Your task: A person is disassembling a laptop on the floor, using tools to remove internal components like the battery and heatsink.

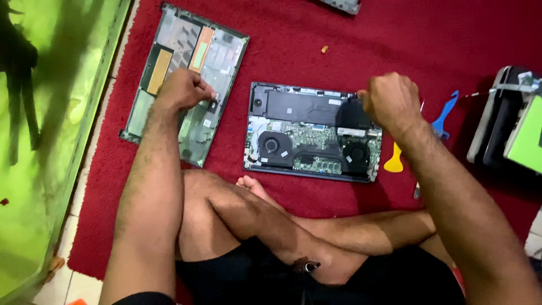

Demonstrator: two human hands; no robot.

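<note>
The opened laptop (313, 133) lies inner side up at the rug's (350, 39) centre, the right hand (390, 101) fisted at its two o'clock corner, perhaps gripping a tool, while the left hand (182, 89), fingers curled together, rests on the removed bottom cover (183, 85) at ten o'clock.
</note>
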